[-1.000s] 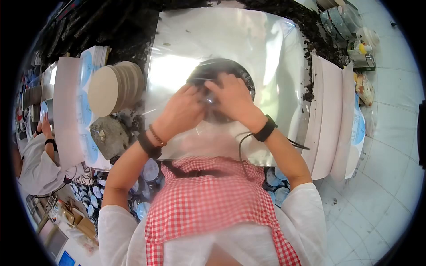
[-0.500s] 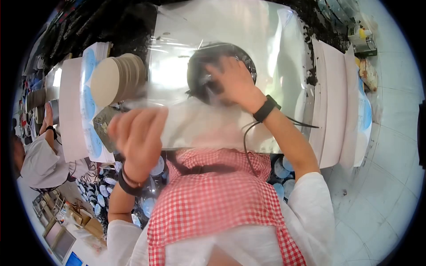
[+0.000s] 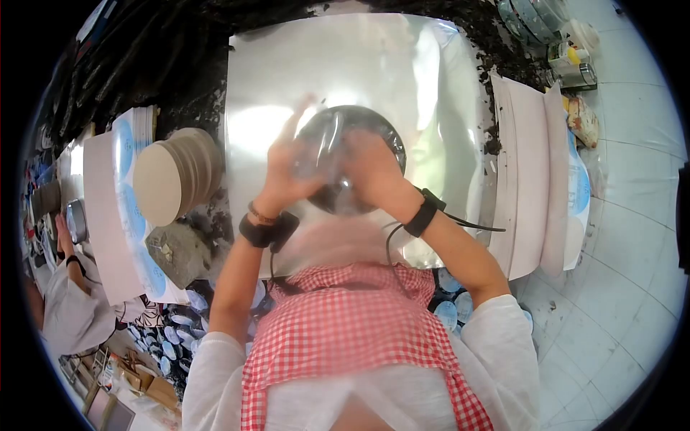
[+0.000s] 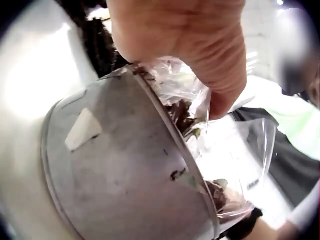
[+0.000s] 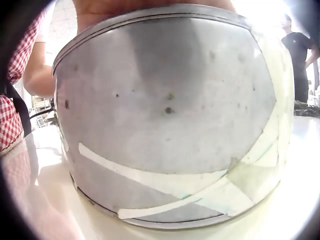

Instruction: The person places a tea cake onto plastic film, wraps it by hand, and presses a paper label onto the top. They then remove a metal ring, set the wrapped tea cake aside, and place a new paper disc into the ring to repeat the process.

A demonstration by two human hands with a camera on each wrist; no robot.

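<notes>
A round metal container (image 3: 345, 116) stands on the shiny silver sheet (image 3: 302, 65), with clear plastic and dark contents showing at its top. My left hand (image 3: 291, 169) is at its left side, blurred, fingers spread. In the left wrist view this hand (image 4: 185, 45) is over the rim of the grey container (image 4: 130, 165), touching crumpled clear plastic (image 4: 175, 80). My right hand (image 3: 374, 169) lies over the top, its fingertips blurred. Only the base of that hand (image 5: 150, 7) shows above the taped container wall (image 5: 170, 135) in the right wrist view.
To the left are a stack of round grey discs (image 3: 162, 183), a stone block (image 3: 180, 255) and stacked sheets (image 3: 108, 215). More stacked sheets (image 3: 528, 179) stand at the right. Many small lidded containers (image 3: 445, 312) lie below the work surface's front edge. Another person's arm (image 3: 65, 233) shows at far left.
My left hand left the container, moved down and left, and has come back to its left side. My right hand has stayed over the container. The view has shifted slightly.
</notes>
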